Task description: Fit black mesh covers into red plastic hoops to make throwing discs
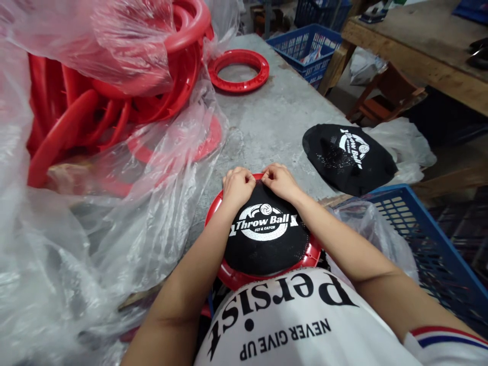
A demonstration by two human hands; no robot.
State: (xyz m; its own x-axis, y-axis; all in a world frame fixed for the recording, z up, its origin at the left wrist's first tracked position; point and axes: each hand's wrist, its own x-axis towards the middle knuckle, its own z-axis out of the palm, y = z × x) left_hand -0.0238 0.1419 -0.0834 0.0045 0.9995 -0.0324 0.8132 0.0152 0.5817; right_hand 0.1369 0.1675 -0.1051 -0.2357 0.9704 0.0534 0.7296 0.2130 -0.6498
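Note:
A red plastic ring leans between my body and the table edge. Across it lies a black round fabric piece printed "Throw Ball" in white. My left hand pinches the fabric's far edge at the ring's rim, left of centre. Just to the right, my right hand pinches the same far edge, a small gap between the two. Both hands have their fingers closed, thumbs pressed toward the fingertips. A second black fabric piece with the same print lies on the table's right edge.
Clear plastic bags with several red rings fill the left side. One loose red ring lies on the grey table. Blue crates stand at the lower right and behind. A wooden table is at the upper right.

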